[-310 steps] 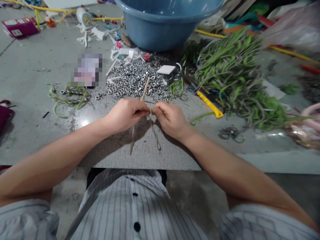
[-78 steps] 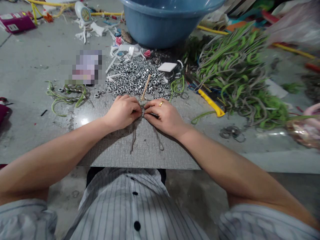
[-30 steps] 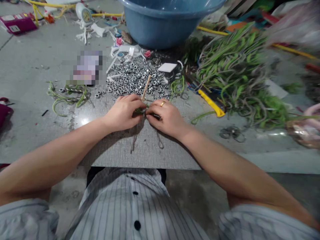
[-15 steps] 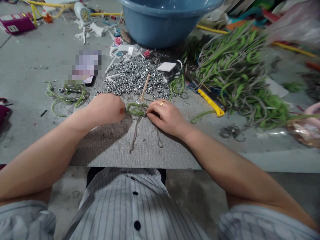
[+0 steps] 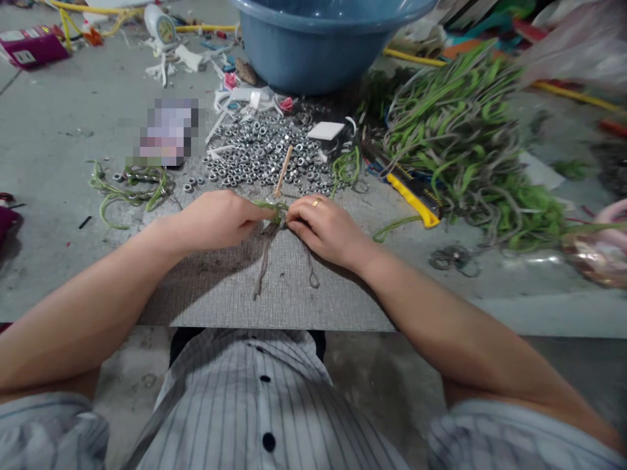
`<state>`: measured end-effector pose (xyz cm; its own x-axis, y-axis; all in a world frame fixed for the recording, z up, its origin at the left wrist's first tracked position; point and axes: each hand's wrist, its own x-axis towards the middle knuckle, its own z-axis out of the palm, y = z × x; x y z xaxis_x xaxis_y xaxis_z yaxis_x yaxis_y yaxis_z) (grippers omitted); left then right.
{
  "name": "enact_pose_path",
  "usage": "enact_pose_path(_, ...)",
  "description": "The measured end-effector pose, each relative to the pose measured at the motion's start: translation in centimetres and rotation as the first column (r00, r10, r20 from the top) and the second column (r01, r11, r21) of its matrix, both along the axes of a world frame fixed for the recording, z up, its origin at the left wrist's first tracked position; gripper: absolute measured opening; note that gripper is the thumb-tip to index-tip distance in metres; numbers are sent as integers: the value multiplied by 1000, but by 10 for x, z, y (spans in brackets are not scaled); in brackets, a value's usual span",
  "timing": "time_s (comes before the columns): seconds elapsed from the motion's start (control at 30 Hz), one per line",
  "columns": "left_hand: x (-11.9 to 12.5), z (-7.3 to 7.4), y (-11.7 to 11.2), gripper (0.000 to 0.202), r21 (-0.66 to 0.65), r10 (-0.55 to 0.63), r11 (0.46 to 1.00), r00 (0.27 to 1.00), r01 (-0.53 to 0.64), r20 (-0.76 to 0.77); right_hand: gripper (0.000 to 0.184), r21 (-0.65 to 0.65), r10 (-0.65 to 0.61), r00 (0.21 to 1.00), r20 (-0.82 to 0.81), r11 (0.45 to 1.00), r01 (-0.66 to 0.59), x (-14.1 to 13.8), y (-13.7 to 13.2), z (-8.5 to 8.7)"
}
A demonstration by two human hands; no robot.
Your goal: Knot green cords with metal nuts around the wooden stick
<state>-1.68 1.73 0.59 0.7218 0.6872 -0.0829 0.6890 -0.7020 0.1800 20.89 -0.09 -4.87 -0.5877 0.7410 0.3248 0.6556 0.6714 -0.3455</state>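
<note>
My right hand (image 5: 329, 227), with a ring on one finger, pinches a small bundle of green and grey cord (image 5: 278, 215) just above the table. My left hand (image 5: 218, 219) meets the same bundle from the other side. Its index finger reaches onto the green loops while the other fingers are curled in; the fingertips' exact hold is partly hidden. Two grey cord ends (image 5: 262, 267) hang from the bundle onto the table, one with a small loop at its tip. Right behind the bundle a thin wooden stick (image 5: 284, 171) stands tilted.
Behind my hands lies a pile of metal nuts (image 5: 264, 147), with a blue basin (image 5: 323, 49) beyond. A phone (image 5: 169, 134) and knotted cord (image 5: 134, 186) are at left. On the right are a yellow utility knife (image 5: 414, 199) and a heap of green-grey cords (image 5: 455, 130).
My left hand has shifted right and slightly down, and its index finger now stretches onto the green loops, covering part of them. My right hand stays in place, still pinching.
</note>
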Motion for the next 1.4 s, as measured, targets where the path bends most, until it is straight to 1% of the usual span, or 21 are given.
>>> enact_pose_path(0.07, 3, 0, -2, 48, -20, 13, 1000, 997, -15, -70, 14, 5, -2, 1000, 3, 1000, 2, 0, 0, 0)
enact_pose_path(0.13, 8, -2, -3, 48, -18, 30, 999, 995, -32, -100, 15, 10, -5, 1000, 8, 1000, 5, 0, 0, 0)
enact_pose_path(0.17, 10, -4, -4, 47, -15, 29, 999, 994, -30, -104, 15, 12, -6, 1000, 12, 1000, 6, 0, -1, 0)
enact_pose_path(0.3, 17, -10, -4, 38, -1, 101, 995, 985, -102, -142, 15, 13, -9, 1000, 24, 1000, 9, -1, -1, 0)
enact_pose_path(0.43, 19, -12, -4, 33, 23, 123, 992, 981, -120, -151, 15, 10, -14, 1000, 17, 1000, 14, -1, -1, -1)
enact_pose_path(0.53, 19, -13, -4, 33, 45, 136, 990, 977, -131, -164, 15, -12, -18, 1000, 7, 1000, 18, -1, -1, -1)
enact_pose_path(0.73, 16, -15, -5, 36, 71, 137, 989, 981, -129, -134, 14, -64, -18, 1000, -8, 998, 18, 1, -2, 1)
enact_pose_path(0.93, 17, -15, -4, 36, 52, 133, 991, 980, -127, -149, 13, -77, -18, 1000, -9, 997, 17, 1, -1, 2)
enact_pose_path(1.03, 20, -17, -3, 35, 75, 150, 987, 975, -139, -161, 14, -88, -20, 1000, 1, 996, 19, 0, -2, 3)
enact_pose_path(1.13, 19, -13, -4, 33, 92, 133, 989, 969, -116, -207, 14, -100, -6, 1000, 1, 995, 6, 1, -2, 5)
enact_pose_path(1.17, 18, -11, -5, 33, 92, 113, 991, 967, -94, -227, 14, -106, 0, 1000, -1, 994, 0, 2, -2, 5)
enact_pose_path(1.2, 17, -9, -6, 34, 104, 66, 994, 976, -45, -208, 13, -110, 6, 1000, -5, 994, -6, 3, -2, 6)
enact_pose_path(1.23, 15, -6, -7, 31, 90, 67, 995, 973, -48, -220, 13, -113, 9, 1000, -13, 994, -11, 4, -1, 7)
enact_pose_path(1.27, 13, -4, -7, 28, 57, 90, 995, 961, -77, -263, 12, -111, 11, 1000, -24, 994, -13, 6, -1, 7)
enact_pose_path(1.33, 10, -1, -7, 26, 41, 62, 998, 960, -53, -275, 13, -91, 1, 999, -53, 996, -6, 9, -1, 8)
enact_pose_path(1.4, 7, 1, -7, 28, 78, 37, 997, 966, -17, -255, 14, -63, -13, 997, -73, 998, 9, 11, 0, 8)
